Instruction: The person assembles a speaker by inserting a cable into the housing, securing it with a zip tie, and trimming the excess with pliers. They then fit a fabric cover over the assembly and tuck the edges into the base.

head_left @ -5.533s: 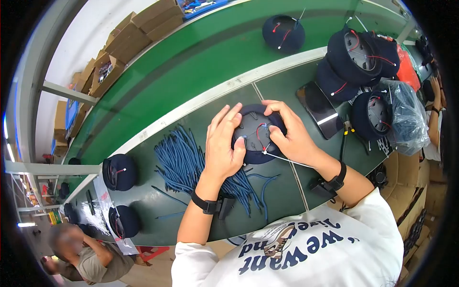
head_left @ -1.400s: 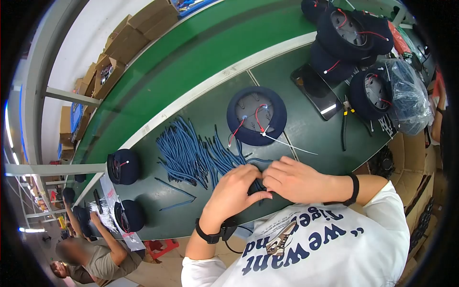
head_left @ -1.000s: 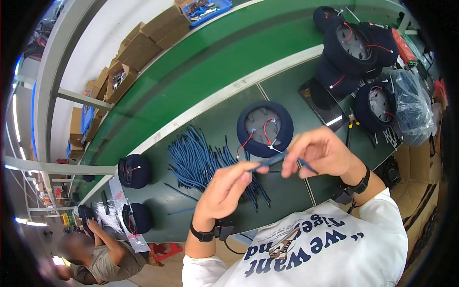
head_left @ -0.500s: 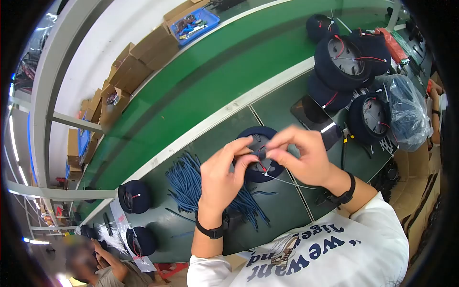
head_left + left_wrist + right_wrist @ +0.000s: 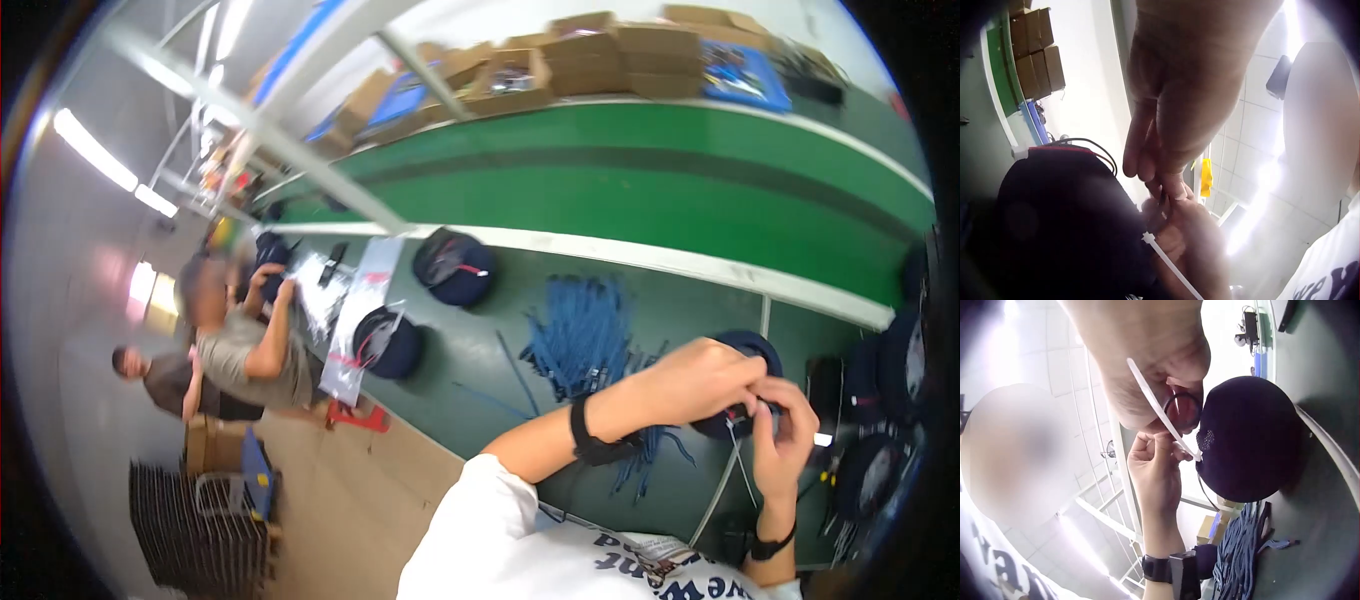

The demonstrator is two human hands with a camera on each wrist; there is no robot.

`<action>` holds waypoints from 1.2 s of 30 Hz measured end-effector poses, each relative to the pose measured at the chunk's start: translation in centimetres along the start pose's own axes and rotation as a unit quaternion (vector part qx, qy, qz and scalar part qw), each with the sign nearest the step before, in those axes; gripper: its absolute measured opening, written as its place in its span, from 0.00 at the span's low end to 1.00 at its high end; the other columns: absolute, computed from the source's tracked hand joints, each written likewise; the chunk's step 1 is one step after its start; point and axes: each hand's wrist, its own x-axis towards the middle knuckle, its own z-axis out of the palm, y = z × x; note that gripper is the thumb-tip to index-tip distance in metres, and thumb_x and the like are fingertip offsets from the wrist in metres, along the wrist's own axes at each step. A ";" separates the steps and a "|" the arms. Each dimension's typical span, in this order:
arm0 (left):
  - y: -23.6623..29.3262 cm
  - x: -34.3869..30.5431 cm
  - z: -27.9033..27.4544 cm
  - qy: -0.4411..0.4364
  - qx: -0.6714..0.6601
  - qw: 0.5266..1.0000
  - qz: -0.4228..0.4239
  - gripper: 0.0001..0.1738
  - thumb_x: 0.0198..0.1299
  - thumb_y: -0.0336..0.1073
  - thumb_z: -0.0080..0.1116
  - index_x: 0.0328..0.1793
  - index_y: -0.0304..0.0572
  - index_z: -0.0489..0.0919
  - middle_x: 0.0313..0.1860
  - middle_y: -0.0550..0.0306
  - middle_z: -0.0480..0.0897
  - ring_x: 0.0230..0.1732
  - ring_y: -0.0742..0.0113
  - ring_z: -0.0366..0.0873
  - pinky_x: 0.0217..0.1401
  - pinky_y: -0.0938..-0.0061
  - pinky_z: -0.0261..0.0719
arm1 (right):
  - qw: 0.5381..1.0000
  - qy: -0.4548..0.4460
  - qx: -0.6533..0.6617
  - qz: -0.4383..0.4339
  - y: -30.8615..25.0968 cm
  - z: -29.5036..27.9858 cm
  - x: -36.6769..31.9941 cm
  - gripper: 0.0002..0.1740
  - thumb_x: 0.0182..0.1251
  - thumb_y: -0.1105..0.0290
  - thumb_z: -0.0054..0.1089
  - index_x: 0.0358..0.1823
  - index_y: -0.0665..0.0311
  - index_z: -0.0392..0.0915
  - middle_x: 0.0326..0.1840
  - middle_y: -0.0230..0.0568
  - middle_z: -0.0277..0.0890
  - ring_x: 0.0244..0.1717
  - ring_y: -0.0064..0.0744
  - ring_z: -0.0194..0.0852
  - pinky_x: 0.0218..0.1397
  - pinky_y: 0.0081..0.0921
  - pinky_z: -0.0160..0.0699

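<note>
My left hand (image 5: 700, 382) and right hand (image 5: 785, 440) meet over the near side of a dark-blue padded round cap (image 5: 752, 350), partly hidden behind them. Its outside shows as a smooth dark dome (image 5: 1250, 437) in the right wrist view. Fingers of both hands pinch a thin dark cord, which makes a small loop (image 5: 1183, 395) under my right fingers; its ends are hidden. From the cap's edge a white cable tie (image 5: 1150, 400) sticks out past the hands. Beside the cap lies a heap of blue cords (image 5: 580, 335).
Similar caps stand left of the heap, one a near cap (image 5: 390, 345), one a far cap (image 5: 460, 275). More caps (image 5: 885, 370) and a black phone (image 5: 825, 390) are at the right. Cartons (image 5: 655, 60) line the back ledge. A person (image 5: 255, 340) works at the far left.
My hands left the cap, went to the cord heap and lifted a blue cord, then came back over the cap. They now meet at its near side. The head view has turned left.
</note>
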 end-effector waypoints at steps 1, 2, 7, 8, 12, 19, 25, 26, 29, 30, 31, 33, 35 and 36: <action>0.0 0.1 0.1 0.015 -0.021 1.000 0.003 0.11 0.60 0.32 0.74 0.41 0.41 0.80 0.31 0.50 0.88 0.34 0.48 0.89 0.36 0.59 0.87 | 1.000 -0.001 -0.014 -0.006 0.2 -0.1 -0.2 0.10 0.65 0.89 0.64 0.45 0.73 0.85 0.49 0.53 0.89 0.53 0.41 0.88 0.59 0.33 0.83; 0.1 0.3 0.1 0.026 -0.050 0.998 0.009 0.12 0.59 0.31 0.75 0.40 0.40 0.80 0.30 0.50 0.88 0.33 0.48 0.89 0.35 0.59 0.86 | 0.999 0.004 -0.033 -0.008 0.2 -0.5 -0.5 0.10 0.65 0.89 0.64 0.45 0.74 0.85 0.49 0.52 0.89 0.53 0.41 0.88 0.60 0.33 0.84; 0.3 0.2 0.2 0.031 -0.137 0.989 -0.051 0.11 0.57 0.30 0.77 0.37 0.37 0.81 0.29 0.50 0.89 0.31 0.54 0.90 0.33 0.67 0.85 | 0.993 -0.029 -0.099 -0.051 -0.3 -1.9 -0.3 0.14 0.63 0.90 0.68 0.49 0.75 0.89 0.47 0.52 0.91 0.48 0.40 0.90 0.56 0.31 0.85; 0.2 0.2 0.4 0.036 -0.160 0.984 -0.064 0.11 0.57 0.29 0.77 0.37 0.37 0.82 0.29 0.50 0.89 0.30 0.56 0.90 0.33 0.68 0.85 | 0.991 -0.029 -0.112 -0.060 -0.9 -1.8 -0.2 0.14 0.62 0.89 0.69 0.50 0.75 0.89 0.47 0.52 0.91 0.48 0.40 0.90 0.56 0.31 0.85; 1.1 0.2 0.7 0.055 -0.253 0.956 -0.139 0.08 0.59 0.26 0.76 0.36 0.37 0.84 0.30 0.56 0.92 0.31 0.72 0.91 0.34 0.76 0.85 | 0.980 -0.005 -0.167 -0.107 -1.7 -1.4 -0.2 0.14 0.62 0.87 0.72 0.49 0.71 0.91 0.44 0.51 0.91 0.43 0.40 0.90 0.51 0.30 0.86; -2.4 0.4 -4.8 -0.192 -0.044 0.977 -0.081 0.73 0.19 0.54 0.96 0.82 0.52 0.73 0.90 0.38 0.60 0.89 0.39 0.59 0.89 0.48 0.59 | 0.991 0.009 0.109 0.081 -1.8 -3.1 0.6 0.10 0.72 0.84 0.69 0.52 0.76 0.88 0.50 0.46 0.90 0.50 0.29 0.89 0.57 0.27 0.89; -1.8 -2.1 -2.4 -0.238 -0.007 0.949 -0.208 0.67 0.18 0.39 0.97 0.75 0.49 0.74 0.90 0.39 0.59 0.88 0.36 0.61 0.88 0.47 0.63 | 0.950 -0.006 0.247 0.190 -2.5 -4.7 0.5 0.09 0.74 0.82 0.69 0.53 0.74 0.86 0.47 0.41 0.89 0.48 0.23 0.88 0.54 0.23 0.88; -1.9 -2.3 -2.1 -0.235 -0.028 0.952 -0.194 0.67 0.19 0.36 0.97 0.76 0.51 0.73 0.90 0.39 0.57 0.87 0.35 0.61 0.87 0.47 0.66 | 0.950 -0.010 0.237 0.204 -2.8 -4.8 0.3 0.09 0.74 0.82 0.69 0.52 0.74 0.86 0.47 0.41 0.89 0.48 0.23 0.88 0.54 0.22 0.88; -2.9 -3.2 -0.7 -0.211 -0.098 0.961 -0.153 0.68 0.20 0.33 0.95 0.78 0.56 0.72 0.89 0.38 0.57 0.86 0.34 0.62 0.84 0.45 0.71 | 0.947 -0.020 0.228 0.227 -3.6 -4.9 -0.6 0.08 0.73 0.82 0.69 0.52 0.73 0.86 0.46 0.40 0.89 0.45 0.21 0.87 0.51 0.22 0.87; -3.5 -3.5 0.0 -0.198 -0.117 0.963 -0.139 0.67 0.20 0.34 0.95 0.77 0.55 0.72 0.88 0.37 0.58 0.86 0.34 0.62 0.84 0.45 0.71 | 0.946 -0.015 0.225 0.235 -3.8 -4.8 -1.0 0.08 0.73 0.82 0.68 0.51 0.74 0.86 0.46 0.40 0.89 0.45 0.21 0.87 0.50 0.22 0.87; -4.1 -3.7 0.6 -0.185 -0.135 0.965 -0.125 0.67 0.19 0.34 0.95 0.77 0.55 0.73 0.88 0.36 0.59 0.86 0.35 0.62 0.84 0.45 0.70 | 0.944 -0.011 0.222 0.242 -4.3 -4.7 -1.2 0.08 0.74 0.82 0.68 0.51 0.74 0.86 0.46 0.40 0.89 0.45 0.21 0.87 0.49 0.22 0.87; -4.2 -3.8 1.5 -0.153 -0.153 0.970 -0.108 0.63 0.21 0.37 0.94 0.74 0.57 0.75 0.86 0.33 0.61 0.84 0.30 0.63 0.82 0.42 0.71 | 0.959 0.015 0.184 0.214 -4.5 -3.9 -1.9 0.08 0.71 0.83 0.68 0.49 0.73 0.87 0.44 0.39 0.89 0.41 0.22 0.87 0.43 0.22 0.86; -4.0 -4.1 2.4 -0.096 -0.099 0.989 -0.045 0.60 0.24 0.38 0.94 0.73 0.60 0.76 0.86 0.32 0.61 0.83 0.28 0.64 0.80 0.41 0.72 | 0.991 -0.006 -0.003 0.136 -5.3 -3.6 -2.6 0.09 0.69 0.83 0.69 0.48 0.71 0.88 0.43 0.40 0.88 0.38 0.25 0.88 0.40 0.23 0.86; -3.9 -4.1 2.9 -0.069 -0.073 0.995 -0.012 0.58 0.26 0.39 0.94 0.72 0.61 0.76 0.86 0.31 0.61 0.82 0.27 0.65 0.79 0.40 0.73 | 0.990 -0.015 -0.098 0.097 -5.6 -3.4 -3.0 0.09 0.68 0.83 0.69 0.48 0.70 0.88 0.42 0.40 0.88 0.37 0.27 0.88 0.38 0.24 0.86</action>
